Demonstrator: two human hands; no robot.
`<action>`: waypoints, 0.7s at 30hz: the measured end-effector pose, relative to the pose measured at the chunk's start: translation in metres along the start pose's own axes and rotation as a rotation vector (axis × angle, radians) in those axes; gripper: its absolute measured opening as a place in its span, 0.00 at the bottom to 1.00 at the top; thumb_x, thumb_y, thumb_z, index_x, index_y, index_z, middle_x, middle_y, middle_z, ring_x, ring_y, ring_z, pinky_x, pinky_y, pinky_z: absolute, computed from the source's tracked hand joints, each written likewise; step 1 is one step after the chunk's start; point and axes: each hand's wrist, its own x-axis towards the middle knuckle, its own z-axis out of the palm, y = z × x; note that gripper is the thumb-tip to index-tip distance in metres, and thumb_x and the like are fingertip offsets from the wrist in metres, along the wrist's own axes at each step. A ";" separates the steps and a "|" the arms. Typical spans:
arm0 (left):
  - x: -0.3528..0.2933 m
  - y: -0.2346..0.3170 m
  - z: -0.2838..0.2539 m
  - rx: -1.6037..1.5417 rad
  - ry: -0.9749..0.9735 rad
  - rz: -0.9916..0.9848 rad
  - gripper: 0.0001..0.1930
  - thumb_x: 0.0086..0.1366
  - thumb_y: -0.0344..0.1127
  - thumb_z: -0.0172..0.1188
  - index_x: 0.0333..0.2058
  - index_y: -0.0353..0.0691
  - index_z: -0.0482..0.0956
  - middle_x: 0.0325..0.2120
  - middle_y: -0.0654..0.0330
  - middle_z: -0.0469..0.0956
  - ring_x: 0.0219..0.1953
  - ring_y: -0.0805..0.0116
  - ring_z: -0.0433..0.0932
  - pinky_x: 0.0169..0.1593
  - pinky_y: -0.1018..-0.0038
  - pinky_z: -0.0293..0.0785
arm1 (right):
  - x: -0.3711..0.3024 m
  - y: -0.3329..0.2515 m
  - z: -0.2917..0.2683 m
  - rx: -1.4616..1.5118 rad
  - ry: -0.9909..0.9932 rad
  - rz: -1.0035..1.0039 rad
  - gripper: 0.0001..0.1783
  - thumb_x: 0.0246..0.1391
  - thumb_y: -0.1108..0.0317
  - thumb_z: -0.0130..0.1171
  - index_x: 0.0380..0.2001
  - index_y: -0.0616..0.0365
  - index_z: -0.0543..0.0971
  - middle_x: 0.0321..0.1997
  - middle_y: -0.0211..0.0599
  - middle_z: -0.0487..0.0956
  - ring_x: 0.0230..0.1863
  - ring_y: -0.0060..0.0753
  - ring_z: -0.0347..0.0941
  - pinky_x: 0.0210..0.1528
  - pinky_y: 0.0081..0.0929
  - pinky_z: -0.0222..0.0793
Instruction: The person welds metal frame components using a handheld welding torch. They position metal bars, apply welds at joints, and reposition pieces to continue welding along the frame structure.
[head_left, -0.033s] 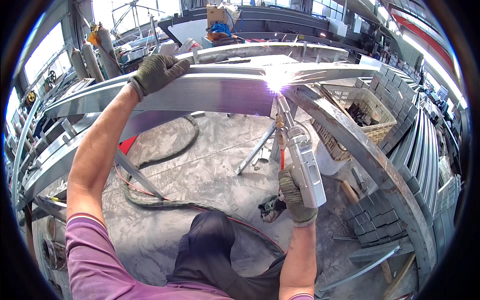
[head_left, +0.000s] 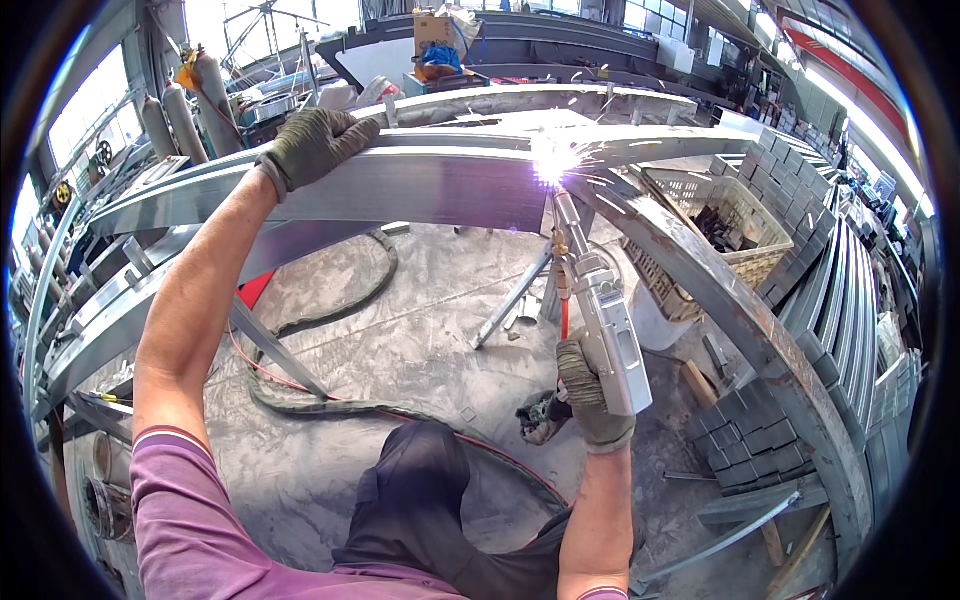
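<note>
My left hand (head_left: 318,150), in a dark green work glove, lies over the top edge of a long grey metal beam (head_left: 420,188) with its fingers wrapped over the far side. My right hand (head_left: 592,398), gloved too, is closed round the grip of a silver handheld welding gun (head_left: 612,320). The gun's nozzle (head_left: 568,215) points up at the beam's right end. A white-violet glare (head_left: 555,160) with flying sparks burns there and hides the joint. Just right of the glare, a curved steel bar (head_left: 720,280) runs down toward me.
A cream plastic crate (head_left: 765,245) of dark metal pieces stands beyond the curved bar. Stacked rectangular tubes (head_left: 755,440) fill the right side. A thick hose (head_left: 320,405) winds across the grey floor (head_left: 420,310). Gas cylinders (head_left: 183,120) stand at the back left.
The sparks spread in a different pattern round the glare. Both hands, the gun and the beam are where they were.
</note>
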 end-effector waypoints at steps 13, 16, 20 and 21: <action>0.002 -0.007 0.002 -0.011 0.045 0.085 0.24 0.78 0.56 0.61 0.41 0.39 0.92 0.24 0.52 0.85 0.27 0.67 0.83 0.37 0.63 0.79 | -0.004 0.003 0.001 0.115 -0.007 0.106 0.07 0.59 0.73 0.75 0.39 0.59 0.86 0.31 0.35 0.86 0.31 0.33 0.84 0.35 0.32 0.78; 0.003 -0.012 0.006 -0.013 0.069 0.106 0.25 0.78 0.58 0.61 0.40 0.40 0.92 0.20 0.52 0.83 0.25 0.64 0.83 0.35 0.62 0.78 | -0.007 0.006 0.000 0.088 -0.015 0.077 0.07 0.59 0.73 0.74 0.39 0.59 0.86 0.32 0.35 0.86 0.32 0.32 0.84 0.36 0.32 0.78; 0.001 -0.009 0.005 0.006 0.089 0.119 0.24 0.77 0.57 0.62 0.40 0.40 0.92 0.20 0.52 0.82 0.24 0.65 0.82 0.34 0.62 0.78 | -0.002 -0.003 0.000 0.064 -0.019 0.009 0.07 0.59 0.74 0.74 0.39 0.59 0.86 0.32 0.34 0.85 0.31 0.32 0.84 0.36 0.31 0.78; 0.001 -0.008 0.004 0.002 0.085 0.120 0.24 0.77 0.57 0.62 0.40 0.40 0.92 0.20 0.52 0.83 0.24 0.65 0.82 0.34 0.62 0.78 | -0.003 -0.003 -0.001 0.066 -0.025 0.039 0.07 0.59 0.74 0.74 0.39 0.59 0.86 0.32 0.34 0.86 0.31 0.32 0.84 0.36 0.31 0.78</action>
